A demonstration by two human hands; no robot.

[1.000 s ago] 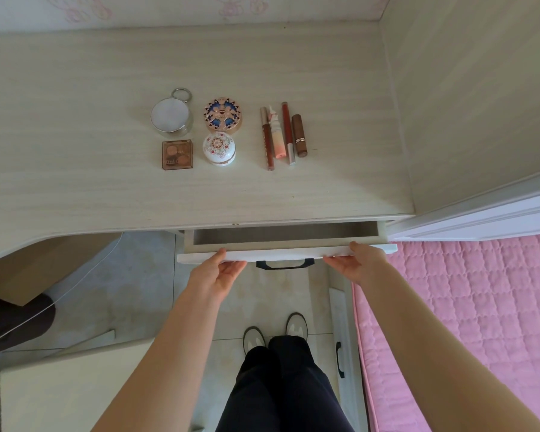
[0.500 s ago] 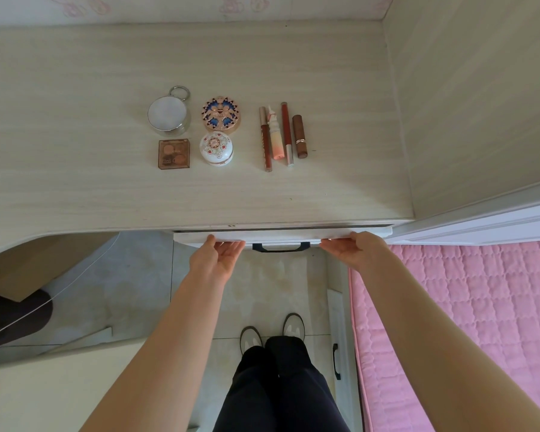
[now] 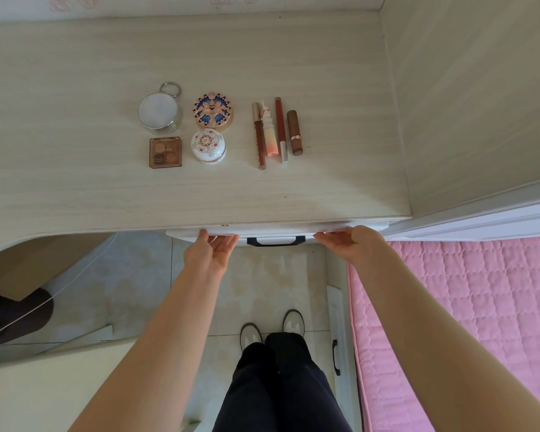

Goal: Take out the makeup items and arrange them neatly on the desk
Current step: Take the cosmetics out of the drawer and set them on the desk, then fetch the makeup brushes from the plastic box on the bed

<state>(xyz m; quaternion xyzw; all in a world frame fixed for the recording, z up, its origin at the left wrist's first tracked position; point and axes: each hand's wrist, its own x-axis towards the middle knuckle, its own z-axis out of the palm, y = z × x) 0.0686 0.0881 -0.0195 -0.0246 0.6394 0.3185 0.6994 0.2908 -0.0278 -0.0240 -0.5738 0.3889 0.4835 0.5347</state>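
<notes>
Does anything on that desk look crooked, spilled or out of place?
Nothing much. Four compacts sit in a tidy square and four tubes lie side by side on the desk. Only the peach tube leans slightly, and the tubes' ends are uneven. Nothing spilled or broken.

Only one thing has words you can read a bit: the little brown square eyeshadow box [image 3: 165, 152] on the desk [image 3: 75, 151]. Pale letters are printed on its lid. The bottom line looks like "Mini C", and the rest of it is too faint to tell. The top line is smaller and ends in something like "INA". The round blue box [image 3: 213, 111] has a tiny mark in its middle, too small to read.
</notes>
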